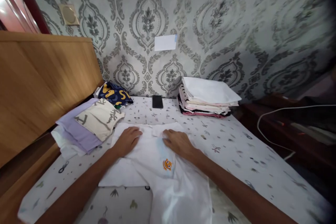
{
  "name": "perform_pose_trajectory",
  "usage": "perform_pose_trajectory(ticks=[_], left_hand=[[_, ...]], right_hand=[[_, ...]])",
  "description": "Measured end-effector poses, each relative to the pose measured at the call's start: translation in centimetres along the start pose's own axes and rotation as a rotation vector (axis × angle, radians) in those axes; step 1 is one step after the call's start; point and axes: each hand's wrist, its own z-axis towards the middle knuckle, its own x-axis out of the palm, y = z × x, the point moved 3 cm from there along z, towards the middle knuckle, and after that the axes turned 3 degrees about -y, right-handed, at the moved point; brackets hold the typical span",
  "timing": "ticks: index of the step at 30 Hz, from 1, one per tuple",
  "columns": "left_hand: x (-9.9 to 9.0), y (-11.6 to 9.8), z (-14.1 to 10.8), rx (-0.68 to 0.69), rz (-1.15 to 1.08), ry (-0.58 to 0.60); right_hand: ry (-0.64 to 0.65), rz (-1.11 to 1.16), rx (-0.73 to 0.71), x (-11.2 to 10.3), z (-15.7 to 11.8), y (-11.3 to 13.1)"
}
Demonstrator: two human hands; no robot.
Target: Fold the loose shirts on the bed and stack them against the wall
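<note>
A white garment (147,154) lies spread on the patterned sheet, with a small orange cartoon face (167,164) on its front. One part of it reaches out to the left and another runs down toward me; I cannot tell whether these are sleeves or legs. My left hand (129,141) rests on its upper left, fingers laid over the cloth. On the upper right lies my right hand (178,142), palm down, its fingers slightly bent near a folded bit of the top edge. Neither hand visibly grips the fabric.
Left of the garment lie a cream printed garment (101,119), a lilac one (76,126) and a navy-and-yellow one (114,93). A black phone (157,102) sits by the wall. Folded clothes (207,94) are stacked at back right. A wooden panel (47,87) borders the left.
</note>
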Motion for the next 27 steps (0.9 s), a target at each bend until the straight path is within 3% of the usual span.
perform_pose_trajectory(ticks=[4,10,15,17,20,23,27], left_hand=[[0.6,0.5,-0.4,-0.010,0.027,-0.006],[1.0,0.9,-0.4,-0.001,0.041,0.004],[1.3,1.1,-0.6,-0.018,0.047,0.019],[1.3,1.2,-0.6,-0.015,0.032,0.028],[1.3,1.3,-0.7,-0.017,0.012,0.032],[1.5,1.4,-0.8,-0.033,0.005,0.030],[1.9,1.3,-1.1,-0.049,0.016,0.049]], right_hand=[[0.029,-0.085,0.026,-0.4,2.0,0.1],[-0.033,-0.147,0.095,-2.4,5.6,-1.0],[0.093,-0.086,-0.186,-2.7,5.3,-0.3],[0.133,-0.128,-0.235,-2.2,4.6,0.0],[0.133,-0.193,-0.192,-1.5,4.3,-0.1],[0.097,-0.180,-0.105,-1.6,5.9,-1.0],[-0.135,-0.079,0.095,-2.8,9.9,-3.1]])
